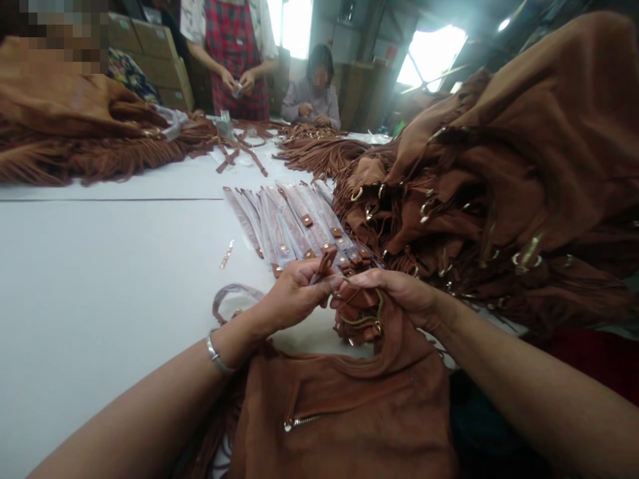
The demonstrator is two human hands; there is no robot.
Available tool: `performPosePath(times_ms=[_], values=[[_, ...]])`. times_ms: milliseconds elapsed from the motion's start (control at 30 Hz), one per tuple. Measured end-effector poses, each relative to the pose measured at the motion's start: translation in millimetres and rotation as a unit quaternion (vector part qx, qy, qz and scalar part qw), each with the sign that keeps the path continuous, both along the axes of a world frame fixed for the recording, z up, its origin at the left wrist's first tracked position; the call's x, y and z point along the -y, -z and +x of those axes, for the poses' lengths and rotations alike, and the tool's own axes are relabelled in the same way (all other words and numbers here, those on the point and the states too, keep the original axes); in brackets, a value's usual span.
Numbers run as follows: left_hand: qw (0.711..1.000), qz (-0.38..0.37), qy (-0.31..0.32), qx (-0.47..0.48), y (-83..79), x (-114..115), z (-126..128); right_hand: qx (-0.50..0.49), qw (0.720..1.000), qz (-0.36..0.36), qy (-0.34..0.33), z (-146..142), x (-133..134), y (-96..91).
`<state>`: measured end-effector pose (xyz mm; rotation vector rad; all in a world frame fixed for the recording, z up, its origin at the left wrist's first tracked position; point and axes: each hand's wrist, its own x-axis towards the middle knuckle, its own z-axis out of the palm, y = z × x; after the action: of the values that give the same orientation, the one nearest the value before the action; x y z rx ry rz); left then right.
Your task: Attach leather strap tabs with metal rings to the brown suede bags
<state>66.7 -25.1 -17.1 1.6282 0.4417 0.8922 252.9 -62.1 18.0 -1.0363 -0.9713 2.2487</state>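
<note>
A brown suede bag [349, 419] lies in front of me, its zipped pocket facing up and its brass zipper [360, 320] bunched near the top. My left hand [299, 289] is closed around the end of a brown leather strap [327, 261], whose tip sticks up past the thumb. My right hand [397, 293] pinches the bag's top corner by a metal ring, close against the left fingertips. Exactly how strap and ring meet is hidden by the fingers. The strap's plastic-wrapped length [232, 291] loops on the table behind my left wrist.
Plastic-wrapped straps [284, 226] lie in a row beyond my hands. A tall heap of brown fringed bags [479, 179] rises at the right; another pile [74, 126] is at the far left. Across the white table [100, 279], two people [234, 60] handle small items.
</note>
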Motion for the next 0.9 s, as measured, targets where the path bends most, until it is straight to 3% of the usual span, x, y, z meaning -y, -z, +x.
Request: performPosePath(times_ms=[133, 233, 367, 467, 533, 733, 800, 900], values=[[0.991, -0.12, 0.006, 0.052, 5.2, 6.9, 5.2, -0.048, 0.998, 0.048, 0.005, 3.2, 8.2, 2.3], [0.994, -0.106, 0.038, 0.008, 1.0, 4.7, 0.6, -0.007, 0.998, 0.06, 0.015, 2.4, 11.4, 6.2], [0.994, 0.061, 0.05, -0.07, -14.3, 1.3, -8.8, 0.081, 0.993, 0.085, -0.006, 0.4, 12.3, 6.8], [0.956, 0.238, 0.066, -0.156, -25.1, 5.8, -13.3, 0.118, 0.983, 0.139, -0.006, -2.2, 10.8, 5.3], [0.925, 0.32, 0.038, -0.201, -28.6, 10.0, -15.1, 0.141, 0.974, 0.175, 0.019, -4.5, 8.5, 4.7], [0.885, 0.386, 0.012, -0.261, -27.3, 12.8, -18.1, 0.143, 0.962, 0.232, 0.004, -9.5, 5.2, 9.2], [0.901, 0.368, 0.02, -0.23, -24.5, 12.1, -15.6, 0.108, 0.973, 0.205, 0.012, -8.8, 9.5, 9.2], [0.978, 0.182, 0.024, -0.1, -15.6, 12.0, -6.5, 0.053, 0.989, 0.138, 0.004, -4.8, 17.9, 5.7]])
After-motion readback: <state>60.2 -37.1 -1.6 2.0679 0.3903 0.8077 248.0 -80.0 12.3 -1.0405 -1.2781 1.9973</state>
